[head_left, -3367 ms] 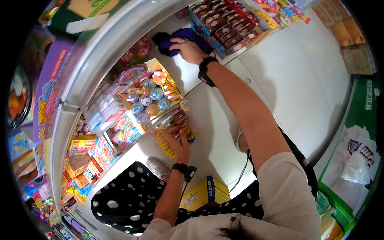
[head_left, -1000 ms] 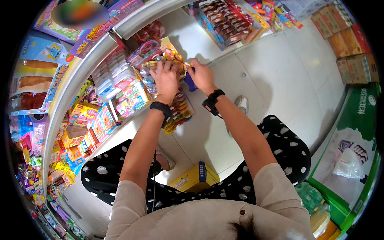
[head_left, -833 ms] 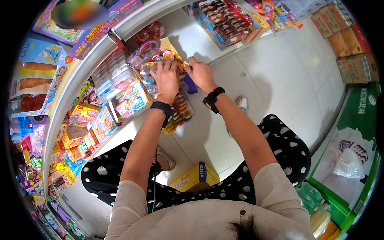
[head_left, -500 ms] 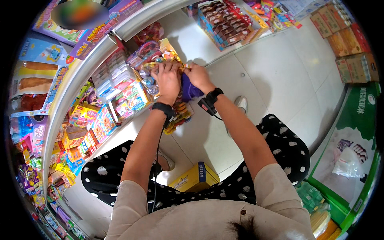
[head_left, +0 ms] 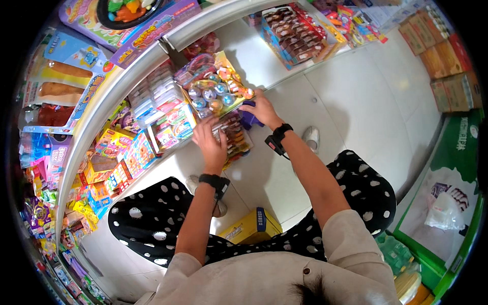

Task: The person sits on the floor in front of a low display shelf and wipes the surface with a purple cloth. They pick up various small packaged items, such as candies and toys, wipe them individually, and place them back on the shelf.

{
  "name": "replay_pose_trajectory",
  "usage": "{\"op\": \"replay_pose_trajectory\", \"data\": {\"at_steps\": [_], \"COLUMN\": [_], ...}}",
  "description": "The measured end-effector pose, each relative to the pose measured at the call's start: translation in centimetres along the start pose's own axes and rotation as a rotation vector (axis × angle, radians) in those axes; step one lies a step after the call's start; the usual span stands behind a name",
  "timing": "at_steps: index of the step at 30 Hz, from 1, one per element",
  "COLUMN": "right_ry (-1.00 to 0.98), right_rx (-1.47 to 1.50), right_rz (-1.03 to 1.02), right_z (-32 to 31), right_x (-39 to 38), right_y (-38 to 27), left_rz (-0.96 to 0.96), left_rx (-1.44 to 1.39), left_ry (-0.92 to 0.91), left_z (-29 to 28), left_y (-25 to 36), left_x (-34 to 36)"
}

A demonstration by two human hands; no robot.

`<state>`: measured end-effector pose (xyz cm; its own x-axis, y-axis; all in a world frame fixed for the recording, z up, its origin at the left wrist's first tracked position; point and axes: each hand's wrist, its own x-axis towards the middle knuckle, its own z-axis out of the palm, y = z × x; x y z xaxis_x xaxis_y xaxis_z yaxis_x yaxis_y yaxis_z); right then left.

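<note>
My right hand point(head_left: 262, 110) is closed on the purple part of a display box point(head_left: 249, 121), its thumb lying across the purple. Brown and yellow packets point(head_left: 236, 134) fill this box, which tilts at the shelf's front edge. At the box's left end, my left hand point(head_left: 210, 144) grips with fingers bent and thumb over the packets; its fingertips are partly hidden. Just beyond both hands, a yellow tray of clear capsule balls point(head_left: 209, 94) rests on the shelf, with orange-wrapped pieces point(head_left: 236, 86) along its right side.
Left of the tray stand clear plastic cases point(head_left: 152, 96) and colourful candy boxes point(head_left: 140, 152). A box of brown packets point(head_left: 295, 35) sits farther right on the white shelf. A yellow carton point(head_left: 251, 227) lies on the floor between my feet. Cardboard cartons point(head_left: 447, 66) and a green-edged case point(head_left: 442, 203) line the right.
My left hand has come off the capsule-ball tray and moved toward me onto the packet box, uncovering the balls. My right hand has shifted slightly nearer. The view has shifted a little.
</note>
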<state>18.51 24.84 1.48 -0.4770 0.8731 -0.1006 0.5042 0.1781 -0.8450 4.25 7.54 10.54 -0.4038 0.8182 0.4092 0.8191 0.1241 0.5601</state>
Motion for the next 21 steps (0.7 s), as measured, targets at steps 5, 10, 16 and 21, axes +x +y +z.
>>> {"op": "replay_pose_trajectory", "data": {"at_steps": [5, 10, 16, 21], "right_ry": [0.067, -0.035, -0.477, -0.49], "right_rx": [0.059, -0.112, -0.568, -0.505], "right_rz": [0.035, -0.013, 0.019, 0.131], "right_z": [0.1, -0.2, 1.0, 4.6], "right_x": [-0.9, -1.4, -4.6, -5.8], "right_y": [1.1, 3.6, 4.8, 4.3], "left_rz": [-0.188, -0.448, -0.898, -0.857], "left_rx": [-0.029, -0.345, -0.111, -0.082], "left_ry": [0.026, 0.073, 0.109, -0.185], "left_z": [0.8, 3.1, 6.6, 7.4], "left_y": [-2.5, -6.4, -14.6, -20.7], "left_x": [-5.0, -9.7, -15.3, -15.7]}}
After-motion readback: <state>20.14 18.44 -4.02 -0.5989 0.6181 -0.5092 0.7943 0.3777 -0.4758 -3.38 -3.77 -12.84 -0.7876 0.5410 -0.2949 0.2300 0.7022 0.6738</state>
